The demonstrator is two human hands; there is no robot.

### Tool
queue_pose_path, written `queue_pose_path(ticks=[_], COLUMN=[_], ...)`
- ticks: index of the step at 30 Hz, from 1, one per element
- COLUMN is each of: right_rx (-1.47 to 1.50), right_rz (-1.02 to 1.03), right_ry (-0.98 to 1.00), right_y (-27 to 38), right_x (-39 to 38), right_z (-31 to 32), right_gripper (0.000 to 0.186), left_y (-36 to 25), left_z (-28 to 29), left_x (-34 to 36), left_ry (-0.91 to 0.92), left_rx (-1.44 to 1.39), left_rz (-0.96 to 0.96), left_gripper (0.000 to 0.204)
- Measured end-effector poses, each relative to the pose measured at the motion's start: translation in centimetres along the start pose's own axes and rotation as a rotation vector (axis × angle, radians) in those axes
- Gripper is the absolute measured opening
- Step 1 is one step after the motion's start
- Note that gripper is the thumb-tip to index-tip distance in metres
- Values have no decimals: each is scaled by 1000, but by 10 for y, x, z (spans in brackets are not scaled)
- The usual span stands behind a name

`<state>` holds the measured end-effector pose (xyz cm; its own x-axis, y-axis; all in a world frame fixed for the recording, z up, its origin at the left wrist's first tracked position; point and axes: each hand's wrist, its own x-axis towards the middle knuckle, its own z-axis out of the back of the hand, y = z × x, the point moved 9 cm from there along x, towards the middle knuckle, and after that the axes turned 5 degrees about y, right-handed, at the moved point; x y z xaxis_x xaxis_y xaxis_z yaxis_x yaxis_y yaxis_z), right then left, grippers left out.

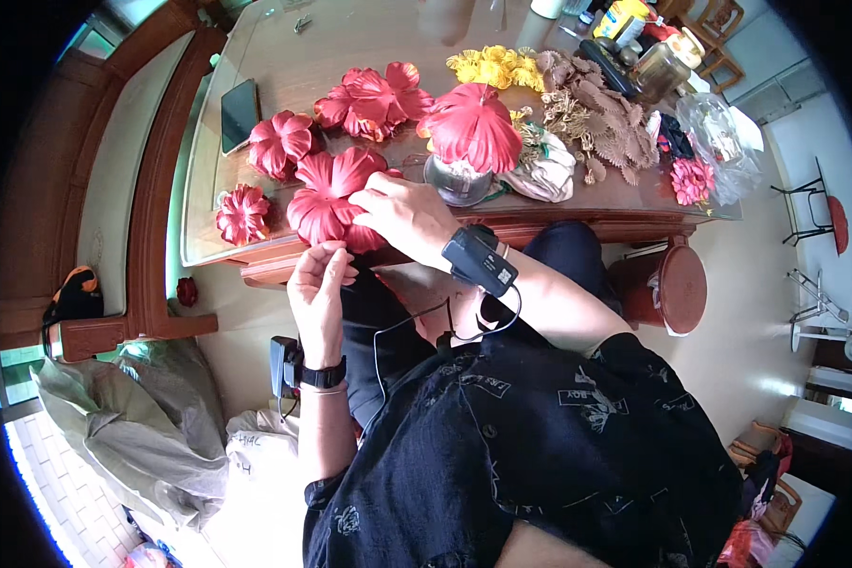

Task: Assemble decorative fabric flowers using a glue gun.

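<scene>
My right hand (402, 213) grips a large red fabric flower (327, 185) at the table's front edge, fingers curled on its right petals. My left hand (320, 275) is just below that flower, fingertips pinched together; what is between them is too small to make out. Behind it sit a cluster of red flowers (369, 99), a single red bloom (279, 142) and another red flower (478, 128) above a metal cup (454, 185). A smaller red flower (241, 213) lies at the left corner.
The glass-topped table (293, 38) also carries a phone (239, 114), yellow flowers (492, 66), brown leaves (611, 123), jars (658, 71) and a pink flower (691, 180). A red-brown bin (677, 284) stands under its right; wooden seating (142, 170) and grey sacks (133, 426) are at left.
</scene>
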<state>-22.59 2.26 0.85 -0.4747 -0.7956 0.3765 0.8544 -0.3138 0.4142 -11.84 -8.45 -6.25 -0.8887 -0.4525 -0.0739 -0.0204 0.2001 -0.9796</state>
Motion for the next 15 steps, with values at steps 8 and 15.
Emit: queue_pose_path(ticks=[8, 15], right_rx=[180, 169], right_rz=[-39, 164], right_ry=[-113, -111], right_y=[-8, 17], right_x=[-5, -28], right_z=[25, 40], right_gripper=[18, 25], left_y=[-2, -8], left_z=[-16, -14], left_x=[2, 7], left_ry=[55, 45], left_rx=[-143, -493], left_rz=[8, 56], left_gripper=[24, 38])
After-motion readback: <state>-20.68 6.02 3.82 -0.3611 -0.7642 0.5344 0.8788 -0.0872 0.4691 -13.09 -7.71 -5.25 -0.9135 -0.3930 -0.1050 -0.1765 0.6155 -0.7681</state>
